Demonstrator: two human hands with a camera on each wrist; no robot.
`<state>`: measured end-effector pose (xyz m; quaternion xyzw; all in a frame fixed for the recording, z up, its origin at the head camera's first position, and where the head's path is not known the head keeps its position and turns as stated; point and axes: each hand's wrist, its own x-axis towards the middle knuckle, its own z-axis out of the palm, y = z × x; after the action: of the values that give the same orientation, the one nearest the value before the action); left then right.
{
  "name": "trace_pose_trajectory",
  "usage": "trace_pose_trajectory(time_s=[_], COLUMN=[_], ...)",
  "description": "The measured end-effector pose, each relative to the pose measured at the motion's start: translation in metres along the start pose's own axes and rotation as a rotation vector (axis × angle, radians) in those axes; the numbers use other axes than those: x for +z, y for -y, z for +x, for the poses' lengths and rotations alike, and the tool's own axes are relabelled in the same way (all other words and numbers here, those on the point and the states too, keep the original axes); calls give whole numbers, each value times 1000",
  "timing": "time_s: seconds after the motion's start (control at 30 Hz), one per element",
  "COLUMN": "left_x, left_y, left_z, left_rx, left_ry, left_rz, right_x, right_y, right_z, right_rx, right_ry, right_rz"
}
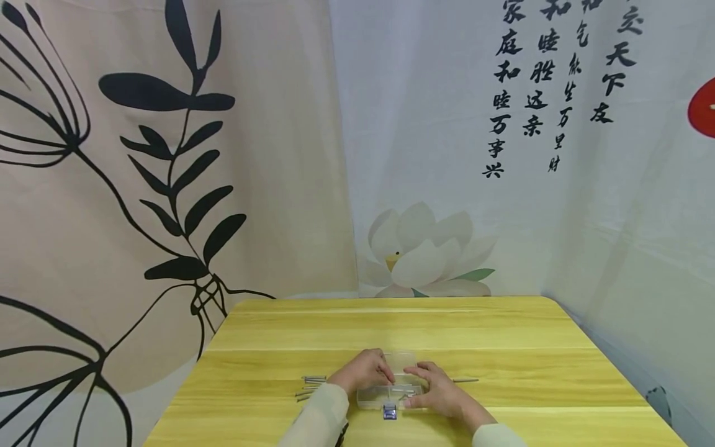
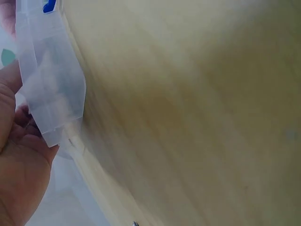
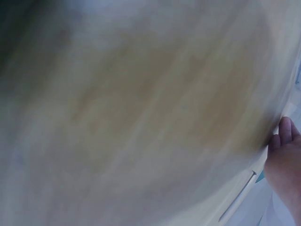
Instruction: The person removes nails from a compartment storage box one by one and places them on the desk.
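At left on the yellow wood-grain worktop (image 1: 558, 372), a loose group of slim metal fasteners (image 1: 314, 380) lay beside the left hand (image 1: 365, 370), whose fingers reached down over the rear left part of the clear plastic box (image 1: 371, 398); whether they pinched anything could not be told. The box sat mid-worktop, lid (image 1: 400, 360) raised at the rear, blue latch (image 1: 390, 412) at the front, small pieces visible in its right compartment. The right hand (image 1: 441, 392) grasped the box's right end, thumb frontward, with a single metal rod (image 1: 467, 380) lying just beyond.
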<state>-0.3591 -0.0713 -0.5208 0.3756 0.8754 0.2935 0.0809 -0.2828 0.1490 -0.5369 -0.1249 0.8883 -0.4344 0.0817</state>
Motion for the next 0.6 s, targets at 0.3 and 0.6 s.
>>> trace_pose_trajectory(time_s=[0.3,0.6], left_x=[-7,-16], left_y=[6,12], left_z=[-4,-10], left_rx=[24,-7], left_ry=[31,61], left_rz=[-8,-17], right_x=[2,1], right_y=[-2,-4], right_z=[1,1], right_rx=[-7,-8], right_ry=[13,9], right_rz=[6,7])
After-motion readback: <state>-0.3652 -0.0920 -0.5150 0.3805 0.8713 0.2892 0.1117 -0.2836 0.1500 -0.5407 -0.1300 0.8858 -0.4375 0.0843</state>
